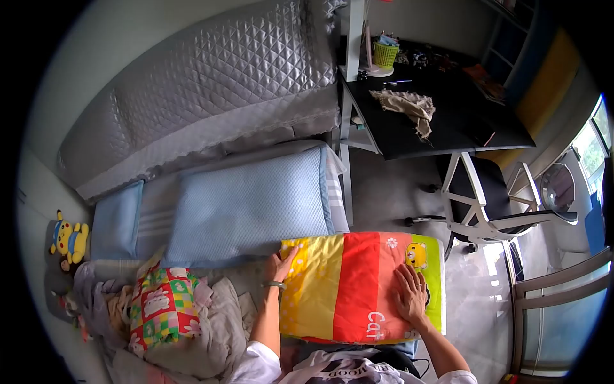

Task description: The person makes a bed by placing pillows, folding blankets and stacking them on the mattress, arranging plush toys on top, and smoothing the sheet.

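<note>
A striped pillow in yellow, red, coral and green, printed with a bear and the letters "Cat", lies across in front of my body. At its left edge my left hand, with a bracelet on the wrist, grips the side near the top corner. My right hand rests flat on the coral and green part, fingers spread, just below the bear. Beyond the striped pillow a large light blue pillow lies on the bed. The underside of the striped pillow is hidden.
Left are a smaller blue pillow, a patterned cushion, a rumpled blanket and a yellow plush toy. A quilted grey headboard stands behind. At right are a black desk and an office chair.
</note>
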`<action>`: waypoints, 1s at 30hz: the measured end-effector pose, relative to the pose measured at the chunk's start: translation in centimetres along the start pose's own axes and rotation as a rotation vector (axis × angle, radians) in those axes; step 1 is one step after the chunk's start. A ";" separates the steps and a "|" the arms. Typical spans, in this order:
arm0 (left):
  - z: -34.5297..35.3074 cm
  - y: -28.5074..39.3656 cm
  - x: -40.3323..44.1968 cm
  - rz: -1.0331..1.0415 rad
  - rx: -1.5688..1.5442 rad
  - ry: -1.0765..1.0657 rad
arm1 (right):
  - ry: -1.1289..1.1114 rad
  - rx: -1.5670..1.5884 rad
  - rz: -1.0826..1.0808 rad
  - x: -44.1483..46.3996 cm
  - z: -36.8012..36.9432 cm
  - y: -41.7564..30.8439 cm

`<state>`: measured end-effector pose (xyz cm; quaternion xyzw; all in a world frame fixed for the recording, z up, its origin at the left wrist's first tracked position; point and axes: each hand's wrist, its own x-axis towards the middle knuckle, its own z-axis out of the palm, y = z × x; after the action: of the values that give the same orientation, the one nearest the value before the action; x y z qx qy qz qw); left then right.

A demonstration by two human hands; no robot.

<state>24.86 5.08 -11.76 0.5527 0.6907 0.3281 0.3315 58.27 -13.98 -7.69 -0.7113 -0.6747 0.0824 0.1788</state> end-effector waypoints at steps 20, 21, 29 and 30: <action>3.7 -6.2 6.9 -0.493 -0.518 -0.553 | -0.225 0.300 -0.199 2.6 0.5 -6.8; 2.9 -4.1 6.7 -0.284 -0.215 -0.415 | -0.271 0.216 -0.312 1.8 0.9 -7.2; 4.0 -8.1 8.2 0.228 -0.507 -0.200 | -0.379 0.206 -0.386 -0.9 2.2 -5.7; 3.4 -7.5 8.0 0.092 -0.506 -0.257 | -0.376 0.176 -0.393 -0.9 2.2 -5.8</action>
<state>22.18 11.96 -20.54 0.5202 0.5131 0.4321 0.5285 52.05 -14.42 -7.72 -0.5207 -0.8114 0.2347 0.1240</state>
